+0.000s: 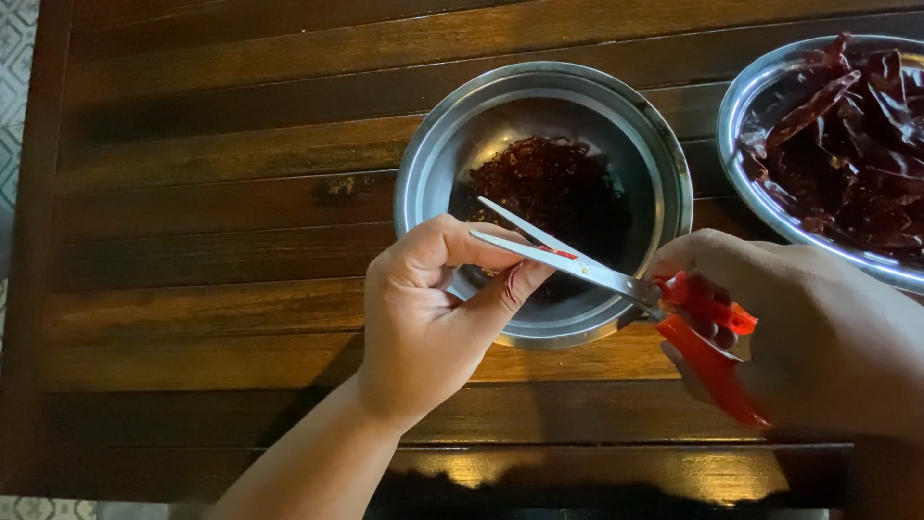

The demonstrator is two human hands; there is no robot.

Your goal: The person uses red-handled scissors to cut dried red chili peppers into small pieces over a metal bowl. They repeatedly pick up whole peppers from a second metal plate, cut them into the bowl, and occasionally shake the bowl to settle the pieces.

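My right hand (818, 327) grips red-handled scissors (616, 279), blades slightly apart and pointing left over a steel bowl (423, 164). My left hand (433, 308) pinches a small dried red chilli piece (525, 279) at the blades, above the bowl's near rim. Cut chilli bits (549, 183) lie heaped in the bowl's middle.
A second steel bowl (746, 106) at the right edge holds whole dried red chillies (857, 144). Everything rests on a dark wooden slatted table (212, 193). Patterned floor tiles (14, 58) show past the table's left edge.
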